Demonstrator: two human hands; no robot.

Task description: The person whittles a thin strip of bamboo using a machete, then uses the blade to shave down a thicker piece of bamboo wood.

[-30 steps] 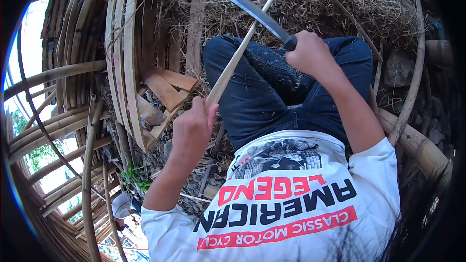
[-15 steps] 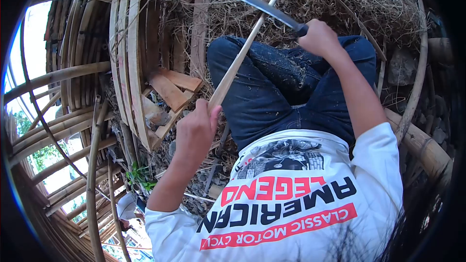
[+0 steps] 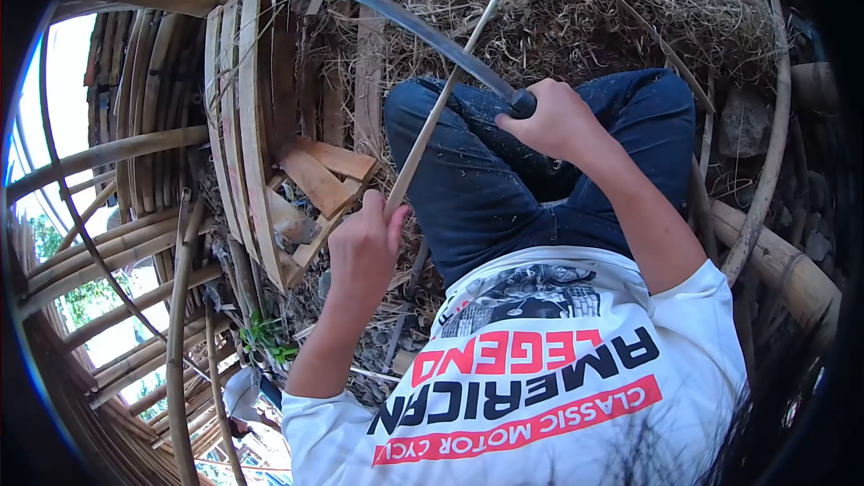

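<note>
My left hand (image 3: 364, 247) is closed around the lower end of a thin, pale bamboo strip (image 3: 430, 130), which slants up and away to the right over my knee. My right hand (image 3: 556, 121) grips the dark handle of a machete (image 3: 430, 36). Its long, slightly curved blade points to the upper left and crosses the strip partway along. The far end of the strip reaches a heap of curly shavings (image 3: 621, 4). Bits of shavings cling to my dark jeans (image 3: 486, 198).
A slatted wooden frame (image 3: 247, 117) stands at the left, with short wood offcuts (image 3: 315, 180) beside it. Bamboo poles (image 3: 117, 148) form a wall farther left. A thick bamboo pole (image 3: 774, 261) and a stone (image 3: 747, 124) lie at the right.
My right hand has drawn the machete back toward me and to the left, so the blade crosses the strip lower down. My left hand keeps its hold almost in place.
</note>
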